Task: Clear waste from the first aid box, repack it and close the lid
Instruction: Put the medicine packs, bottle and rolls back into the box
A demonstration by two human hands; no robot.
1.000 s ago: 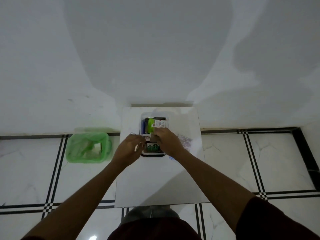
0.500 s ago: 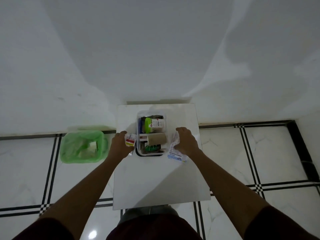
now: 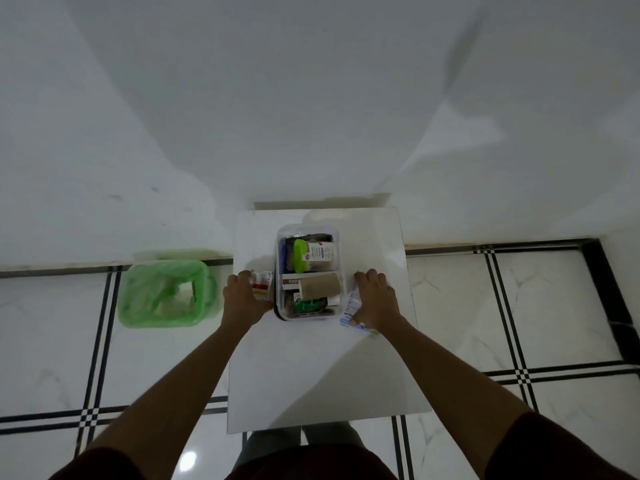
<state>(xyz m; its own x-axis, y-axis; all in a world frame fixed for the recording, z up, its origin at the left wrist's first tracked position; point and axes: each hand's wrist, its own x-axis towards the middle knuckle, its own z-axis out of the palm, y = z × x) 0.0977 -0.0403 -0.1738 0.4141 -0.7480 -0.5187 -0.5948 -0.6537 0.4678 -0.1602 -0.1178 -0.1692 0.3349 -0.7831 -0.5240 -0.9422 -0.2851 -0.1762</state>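
Observation:
A clear plastic first aid box [image 3: 278, 271] stands open on the white table [image 3: 318, 368], packed with a green-capped bottle [image 3: 313, 252], a tan bandage roll [image 3: 320, 285] and other packets. My left hand [image 3: 242, 296] is left of the box, closed around a small white, red and yellow packet [image 3: 262, 285]. My right hand [image 3: 375, 301] rests right of the box on a white and blue antiseptic packet [image 3: 351, 306], fingers curled over it. No lid is visible.
A bin lined with a green bag [image 3: 166, 294] stands on the tiled floor left of the table, with some waste inside. A white wall rises just behind the table. The table's near half holds nothing but my forearms.
Both hands left the box and moved apart: the left went to the box's left side holding the small packet, the right went to the packet on the right side.

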